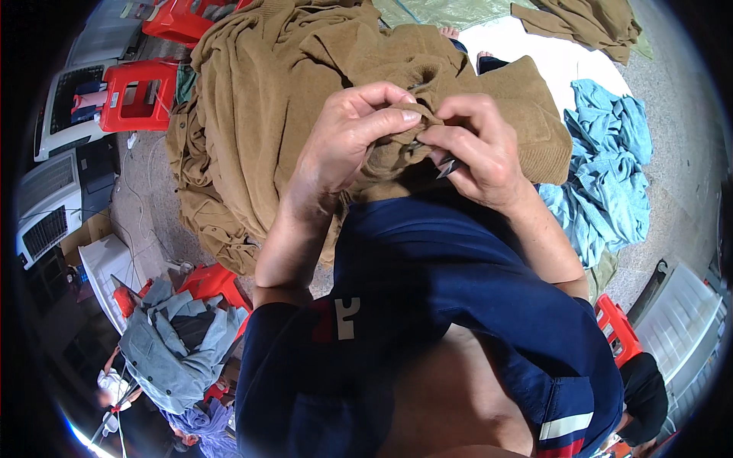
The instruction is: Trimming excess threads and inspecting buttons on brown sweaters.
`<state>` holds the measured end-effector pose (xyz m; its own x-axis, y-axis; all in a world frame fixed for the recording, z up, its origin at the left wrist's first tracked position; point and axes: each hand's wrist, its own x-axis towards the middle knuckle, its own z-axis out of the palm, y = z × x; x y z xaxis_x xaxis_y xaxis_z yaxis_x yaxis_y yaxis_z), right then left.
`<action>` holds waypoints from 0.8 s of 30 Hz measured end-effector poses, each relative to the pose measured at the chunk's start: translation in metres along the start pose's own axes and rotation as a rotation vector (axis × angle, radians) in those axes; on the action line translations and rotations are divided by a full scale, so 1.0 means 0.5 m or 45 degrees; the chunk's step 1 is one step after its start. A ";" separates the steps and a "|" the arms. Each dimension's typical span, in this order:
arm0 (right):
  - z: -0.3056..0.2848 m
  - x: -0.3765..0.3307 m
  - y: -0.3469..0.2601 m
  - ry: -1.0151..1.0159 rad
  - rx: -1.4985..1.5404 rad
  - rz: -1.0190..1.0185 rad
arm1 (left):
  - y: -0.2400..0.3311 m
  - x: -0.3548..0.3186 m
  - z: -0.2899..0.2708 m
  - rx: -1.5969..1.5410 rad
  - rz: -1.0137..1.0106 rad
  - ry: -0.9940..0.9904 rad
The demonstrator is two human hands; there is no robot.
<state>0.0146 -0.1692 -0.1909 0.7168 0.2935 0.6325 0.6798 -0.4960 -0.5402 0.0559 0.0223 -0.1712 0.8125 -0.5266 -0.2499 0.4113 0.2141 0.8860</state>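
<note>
A brown corduroy garment (527, 114) lies across my lap, part of a large brown heap in front of me. My left hand (355, 133) pinches a folded edge of it between thumb and fingers. Close beside, my right hand (481, 149) grips the same edge with thumb and forefinger. Tucked in the right palm are what look like thread snips (448, 166), their dark pointed tips poking out below the fingers. Both hands nearly meet over the bunched cloth, and the fingertips partly hide the spot they work on.
More brown garments (259, 91) pile up to the left and far side. Light blue garments (607, 168) lie at the right. Red plastic stools (141, 95) stand at the left, one near a grey-blue jacket (175, 343). Cables cross the floor there. Other people are behind me.
</note>
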 end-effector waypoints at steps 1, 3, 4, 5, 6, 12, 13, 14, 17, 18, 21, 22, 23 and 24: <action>-0.001 -0.004 -0.003 0.084 -0.018 0.007 | 0.001 0.000 0.005 0.000 0.001 -0.002; -0.009 -0.005 0.001 0.174 -0.080 -0.066 | 0.009 -0.006 0.018 0.078 0.036 0.109; -0.010 -0.006 0.000 0.175 -0.082 -0.065 | 0.011 -0.010 0.020 0.078 0.036 0.107; -0.010 -0.008 -0.002 0.212 -0.069 -0.086 | 0.013 -0.013 0.021 0.177 0.051 0.107; -0.010 -0.008 -0.002 0.250 -0.056 -0.109 | 0.015 -0.016 0.021 0.276 0.067 0.109; 0.008 0.010 0.001 0.227 -0.163 -0.199 | 0.011 -0.032 0.035 0.345 0.201 0.173; 0.014 0.010 0.001 0.250 -0.178 -0.200 | 0.008 -0.031 0.031 0.346 0.201 0.174; 0.016 0.007 -0.001 0.216 -0.127 -0.184 | 0.002 -0.029 0.022 0.594 0.331 0.142; 0.012 0.009 0.001 0.083 0.116 -0.038 | 0.007 -0.032 0.010 0.999 0.552 0.061; 0.011 0.012 -0.007 0.071 0.274 0.103 | 0.011 -0.034 0.010 1.156 0.644 0.017; 0.009 0.018 -0.013 -0.074 0.618 0.534 | 0.021 -0.044 0.021 1.326 0.693 0.015; 0.006 0.017 -0.010 -0.076 0.619 0.534 | 0.019 -0.044 0.021 1.325 0.692 0.017; 0.002 0.014 -0.007 -0.167 0.560 0.553 | 0.016 -0.045 0.021 1.309 0.687 0.022; 0.000 0.013 -0.004 -0.254 0.497 0.573 | 0.014 -0.044 0.021 1.293 0.684 0.023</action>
<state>0.0178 -0.1665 -0.1857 0.9354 0.2912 0.2005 0.2844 -0.2825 -0.9162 0.0366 0.0266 -0.1553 0.7915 -0.5544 0.2571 -0.5062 -0.3591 0.7841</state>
